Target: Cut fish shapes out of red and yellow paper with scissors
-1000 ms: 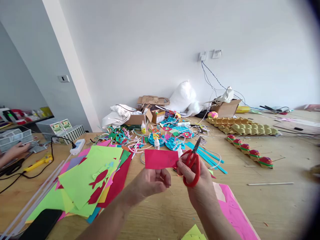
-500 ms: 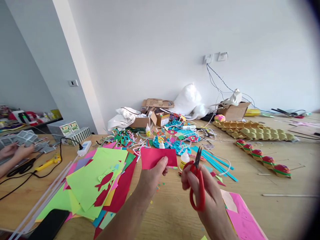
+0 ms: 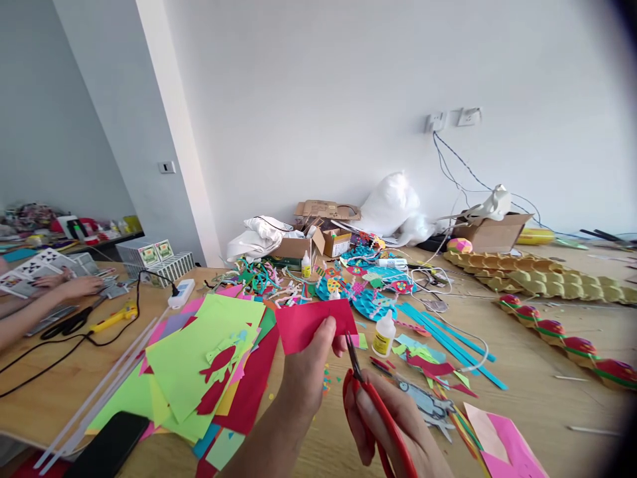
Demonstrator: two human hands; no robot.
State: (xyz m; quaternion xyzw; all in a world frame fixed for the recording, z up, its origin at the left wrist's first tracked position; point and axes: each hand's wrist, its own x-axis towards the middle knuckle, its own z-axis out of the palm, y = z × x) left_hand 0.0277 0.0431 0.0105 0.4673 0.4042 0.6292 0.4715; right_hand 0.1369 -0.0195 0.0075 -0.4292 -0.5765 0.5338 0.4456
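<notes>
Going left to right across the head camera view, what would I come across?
Yellow tool, white power strip, red fish-shaped cutout, red card in the left hand, front yellow-labelled bottle, blue strips, red-topped carton row.

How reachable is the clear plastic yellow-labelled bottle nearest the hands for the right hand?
Probably yes: the bottle stands just beyond the right hand, with nothing tall visible between. But the hand holds red-handled metal scissors, so it may need to set them down first.
</notes>
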